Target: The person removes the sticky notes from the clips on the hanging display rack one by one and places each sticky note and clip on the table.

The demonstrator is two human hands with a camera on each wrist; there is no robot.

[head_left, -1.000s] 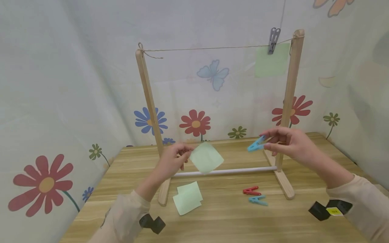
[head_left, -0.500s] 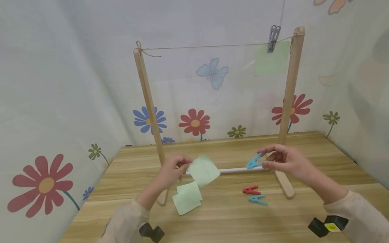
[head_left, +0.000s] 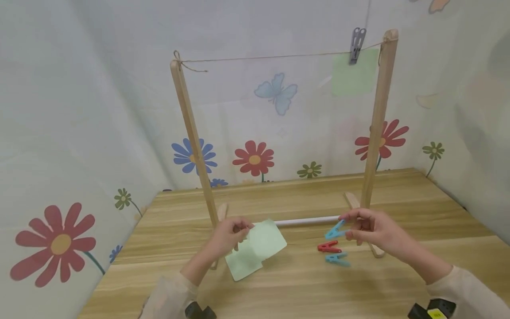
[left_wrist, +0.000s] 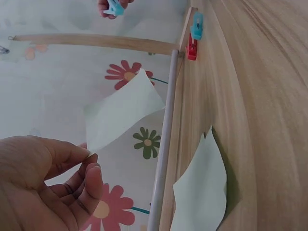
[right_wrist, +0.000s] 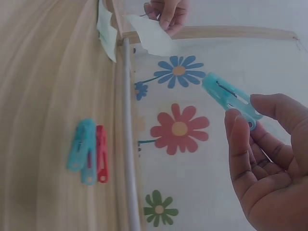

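Note:
My left hand (head_left: 228,237) pinches a pale green paper square (left_wrist: 122,113) by one corner between thumb and fingertips. In the head view that square overlaps other green paper sheets (head_left: 242,263) lying on the table; the left wrist view shows it raised above them. Farther right, my right hand (head_left: 376,228) pinches a light blue clothespin (right_wrist: 224,91) by its handle ends, its nose pointing left. Just below it on the table lie a red clothespin (head_left: 329,247) and another blue clothespin (head_left: 337,259), side by side.
A wooden frame stands behind the hands, with a left post (head_left: 193,133), a right post (head_left: 376,124) and a white crossbar (head_left: 307,220). Between the post tops runs a string (head_left: 255,58). A grey clothespin (head_left: 357,46) holds a green sheet (head_left: 352,79) near its right end.
Both hands have come down toward the table, the left with the paper square and the right with the blue clothespin. The square now overlaps the lying sheets in the head view.

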